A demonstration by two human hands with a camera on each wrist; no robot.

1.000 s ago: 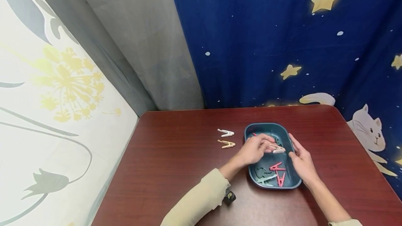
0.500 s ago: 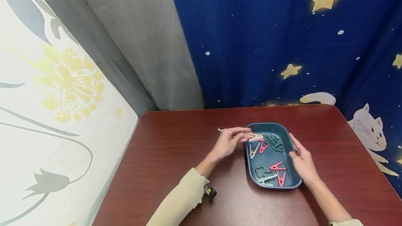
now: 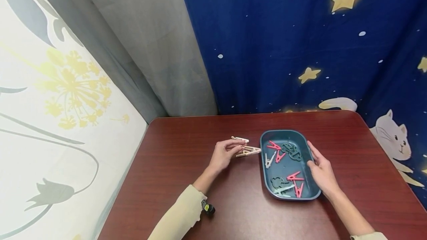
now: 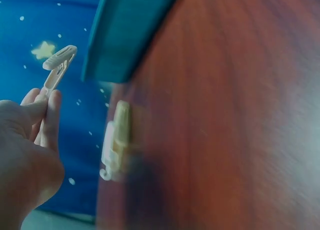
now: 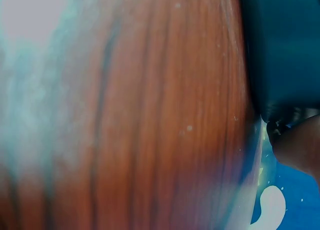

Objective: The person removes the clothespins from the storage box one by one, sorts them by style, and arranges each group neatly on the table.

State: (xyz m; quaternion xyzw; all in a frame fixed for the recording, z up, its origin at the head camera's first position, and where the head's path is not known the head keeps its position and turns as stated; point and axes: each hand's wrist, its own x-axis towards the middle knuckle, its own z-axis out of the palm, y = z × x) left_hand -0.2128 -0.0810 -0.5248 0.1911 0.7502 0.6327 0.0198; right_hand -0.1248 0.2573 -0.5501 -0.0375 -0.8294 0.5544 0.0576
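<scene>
My left hand [image 3: 224, 155] pinches a cream clothespin [image 4: 61, 64] by one end, above the table left of a dark teal plastic bin [image 3: 283, 167]. Beneath and behind the fingers, a white clothespin [image 4: 107, 142] and a yellowish clothespin [image 4: 121, 130] lie side by side on the table; in the head view the hand and the held one partly cover them. With thumb at the rim and fingers outside, my right hand [image 3: 321, 169] grips the bin's right side. Inside lie several pink clothespins [image 3: 294, 176], a greyish-white clothespin [image 3: 269, 160], a pale green clothespin [image 3: 283, 190] and dark green looped pieces [image 3: 293, 153].
The reddish-brown wooden table [image 3: 180, 151] runs back to a blue star-patterned curtain [image 3: 283, 47] and a grey curtain [image 3: 150, 47]. On the left stands a white panel with printed flowers [image 3: 76, 84].
My left hand has moved left out of the bin, carrying the cream clothespin over its left rim toward the two on the table. The right hand still holds the bin in place.
</scene>
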